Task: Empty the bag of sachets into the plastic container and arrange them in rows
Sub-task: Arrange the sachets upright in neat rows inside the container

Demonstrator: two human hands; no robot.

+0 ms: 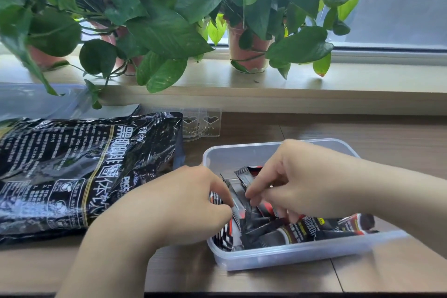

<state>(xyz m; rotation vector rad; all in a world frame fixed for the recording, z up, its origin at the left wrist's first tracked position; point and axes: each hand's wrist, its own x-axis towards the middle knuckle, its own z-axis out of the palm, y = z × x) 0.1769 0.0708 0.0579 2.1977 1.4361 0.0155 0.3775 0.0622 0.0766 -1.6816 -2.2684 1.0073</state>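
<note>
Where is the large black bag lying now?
In the head view the black bag lies on the wooden table at the left, just left of the plastic container and in front of the clear lid.

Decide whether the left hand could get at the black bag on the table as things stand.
Probably yes. The black bag lies just beside the left hand with nothing between them; the hand would first have to release the sachets it grips in the container.

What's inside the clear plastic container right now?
A loose jumble of black stick sachets fills the near half of the clear rectangular plastic container; the far-left corner looks bare. The left hand and right hand grip sachets, hiding those beneath.
</note>
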